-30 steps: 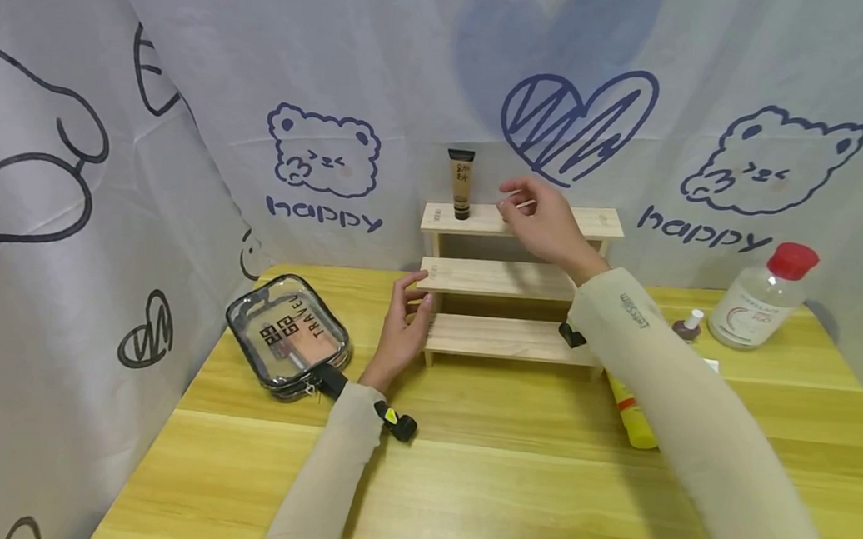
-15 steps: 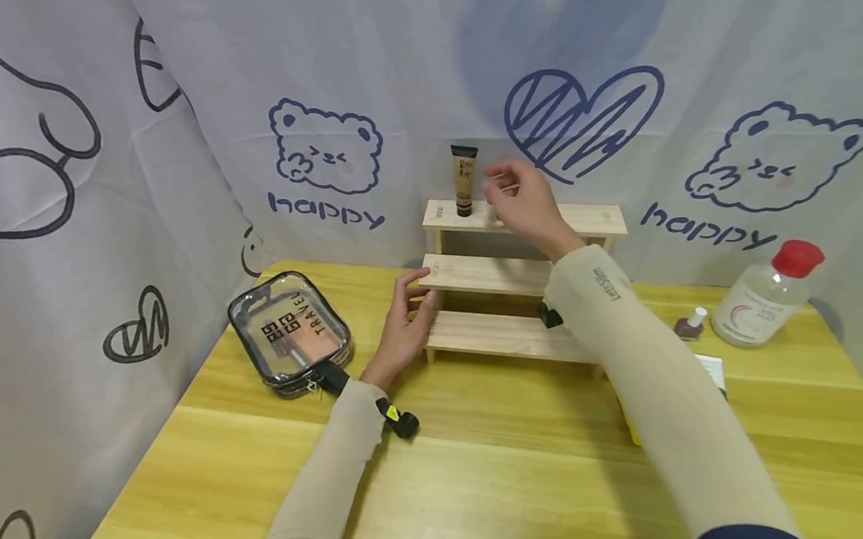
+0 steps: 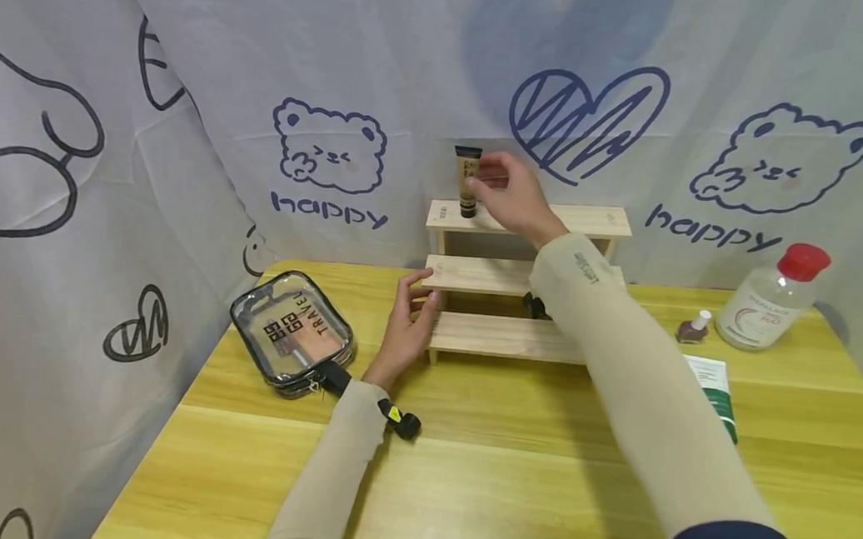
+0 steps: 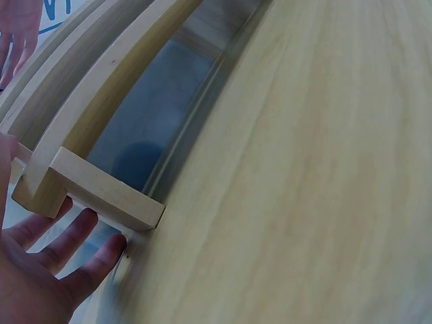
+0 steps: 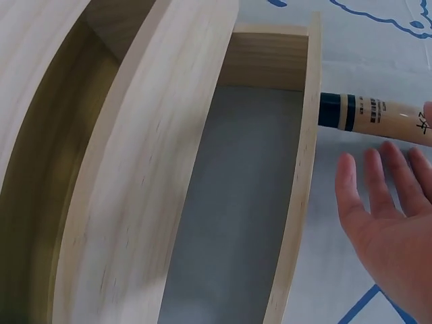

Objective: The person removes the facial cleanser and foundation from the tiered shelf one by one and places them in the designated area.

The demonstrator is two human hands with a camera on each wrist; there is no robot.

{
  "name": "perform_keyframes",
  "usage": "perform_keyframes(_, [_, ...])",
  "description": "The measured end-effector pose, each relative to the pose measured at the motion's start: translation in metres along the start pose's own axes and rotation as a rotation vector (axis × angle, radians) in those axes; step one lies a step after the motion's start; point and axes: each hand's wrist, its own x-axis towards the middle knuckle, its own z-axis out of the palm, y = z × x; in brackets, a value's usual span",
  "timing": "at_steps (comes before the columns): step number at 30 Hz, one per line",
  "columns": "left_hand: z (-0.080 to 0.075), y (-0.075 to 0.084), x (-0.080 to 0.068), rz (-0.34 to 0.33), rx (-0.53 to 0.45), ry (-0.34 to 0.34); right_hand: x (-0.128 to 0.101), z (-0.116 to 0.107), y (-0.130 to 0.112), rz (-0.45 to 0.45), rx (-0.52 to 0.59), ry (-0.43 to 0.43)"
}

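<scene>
The white printed cloth backdrop (image 3: pixel 415 68) read "happy" under each blue bear drawing. The clear plastic zip pouch (image 3: pixel 290 332) bore "TRAVEL". Other labels stayed too small to read.

Your head camera looks forward and down over the table (image 3: pixel 462 472), while both wrist cameras sit close against the stepped wooden shelf (image 3: pixel 522 267), apparently sharing its left end.

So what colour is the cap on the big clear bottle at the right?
Red. The bottle with its cap shows best in the head view.
</scene>
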Motion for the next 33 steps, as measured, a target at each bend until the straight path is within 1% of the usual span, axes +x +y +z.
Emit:
perform_keyframes(4, [0.001,0.000,-0.001,0.004,-0.018,0.004,0.001,0.001,-0.002,-0.014,0.008,0.004])
perform_keyframes(13, [0.002,-0.004,-0.003,-0.006,0.018,0.003,-0.003,0.001,0.000,-0.022,0.003,0.031])
perform_keyframes(18, [0.002,-0.004,-0.003,-0.014,0.022,0.000,-0.009,-0.002,0.000,-0.016,0.063,0.048])
perform_keyframes(21, [0.001,-0.002,-0.003,-0.020,0.025,0.006,-0.012,-0.005,0.000,-0.025,0.097,0.050])
perform_keyframes(25, [0.000,-0.001,-0.002,-0.014,0.021,0.016,-0.016,-0.013,0.001,-0.053,0.103,0.054])
perform_keyframes(30, [0.002,0.000,-0.001,-0.014,0.001,0.021,-0.027,-0.022,-0.002,-0.064,0.099,0.041])
perform_keyframes(33, [0.003,0.001,-0.001,-0.014,-0.014,0.025,-0.037,-0.028,-0.007,-0.090,0.083,0.028])
